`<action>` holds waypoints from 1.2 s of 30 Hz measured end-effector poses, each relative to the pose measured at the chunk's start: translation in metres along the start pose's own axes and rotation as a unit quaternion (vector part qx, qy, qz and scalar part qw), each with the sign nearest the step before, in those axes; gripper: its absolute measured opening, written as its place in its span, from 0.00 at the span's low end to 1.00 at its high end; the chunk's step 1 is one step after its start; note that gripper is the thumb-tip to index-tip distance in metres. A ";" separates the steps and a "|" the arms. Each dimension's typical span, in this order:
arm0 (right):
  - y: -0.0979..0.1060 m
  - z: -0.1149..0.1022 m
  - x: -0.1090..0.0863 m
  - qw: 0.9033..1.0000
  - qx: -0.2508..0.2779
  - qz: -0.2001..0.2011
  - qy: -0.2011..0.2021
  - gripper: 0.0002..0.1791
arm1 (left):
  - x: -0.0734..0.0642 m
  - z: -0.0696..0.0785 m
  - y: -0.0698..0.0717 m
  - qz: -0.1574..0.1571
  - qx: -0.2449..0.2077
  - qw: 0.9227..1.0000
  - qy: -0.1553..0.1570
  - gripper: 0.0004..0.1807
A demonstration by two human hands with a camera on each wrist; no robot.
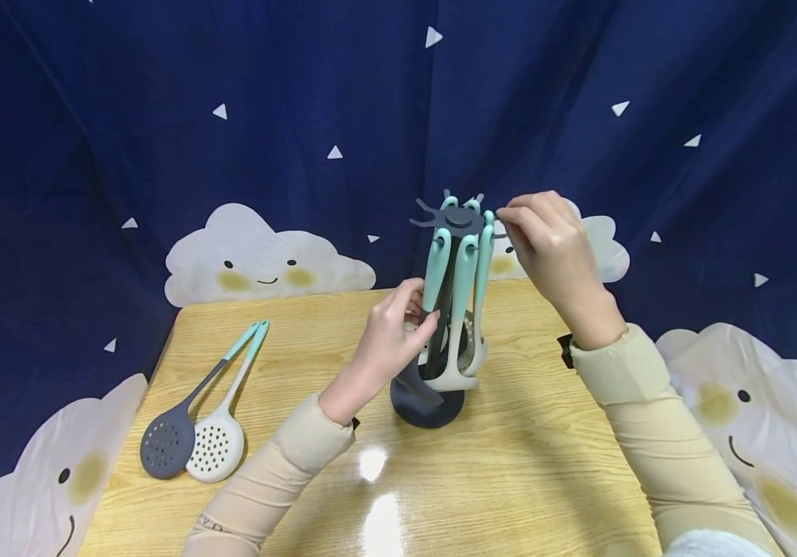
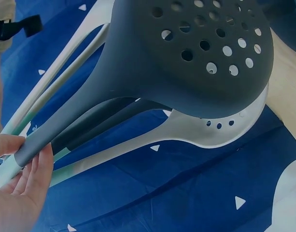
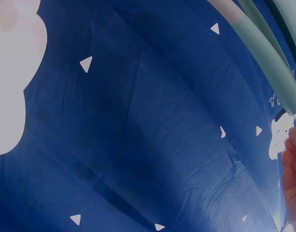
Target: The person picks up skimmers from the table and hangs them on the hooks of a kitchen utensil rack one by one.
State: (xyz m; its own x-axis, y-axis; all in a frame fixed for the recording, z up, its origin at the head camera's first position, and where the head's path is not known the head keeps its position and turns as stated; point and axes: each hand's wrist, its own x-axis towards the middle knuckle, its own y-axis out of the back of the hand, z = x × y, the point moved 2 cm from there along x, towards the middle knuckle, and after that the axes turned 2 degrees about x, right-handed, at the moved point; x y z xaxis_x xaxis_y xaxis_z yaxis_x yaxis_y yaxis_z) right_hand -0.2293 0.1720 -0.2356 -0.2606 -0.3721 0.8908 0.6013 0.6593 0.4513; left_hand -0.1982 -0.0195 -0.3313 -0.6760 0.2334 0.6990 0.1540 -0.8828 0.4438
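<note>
A dark utensil stand [image 1: 457, 220] with a round base and hooked top stands upright on the table, several mint-handled utensils hanging from it. My left hand [image 1: 393, 321] is at its left side, thumb and fingers around the handle of a dark skimmer [image 2: 196, 58]; the skimmer's top end is at a hook. My right hand [image 1: 550, 236] pinches a hook at the stand's right edge, beside a pale utensil's mint handle [image 1: 484, 255]. Only part of the right hand's fingers [image 3: 293, 169] shows in the right wrist view. A white perforated utensil [image 2: 220, 135] hangs behind the dark skimmer.
On the left of the wooden table [image 1: 315, 348] lie a dark skimmer [image 1: 169, 442] and a white skimmer [image 1: 216, 445], their heads overlapping. A dark blue curtain [image 1: 371, 93] with white triangles and clouds rises behind the table.
</note>
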 end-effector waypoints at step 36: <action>0.000 0.000 0.000 1.000 0.001 -0.005 0.002 0.06 | -0.005 -0.118 0.055 0.134 0.236 0.962 0.027 0.08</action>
State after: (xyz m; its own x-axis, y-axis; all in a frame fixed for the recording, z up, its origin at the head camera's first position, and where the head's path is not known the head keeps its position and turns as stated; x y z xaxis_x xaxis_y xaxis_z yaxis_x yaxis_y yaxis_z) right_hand -0.2290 0.1716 -0.2354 -0.2629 -0.3821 0.8859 0.5966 0.6573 0.4605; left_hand -0.2713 -0.1171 -0.3771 -0.6017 -0.0097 0.7987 0.6286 -0.6226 0.4660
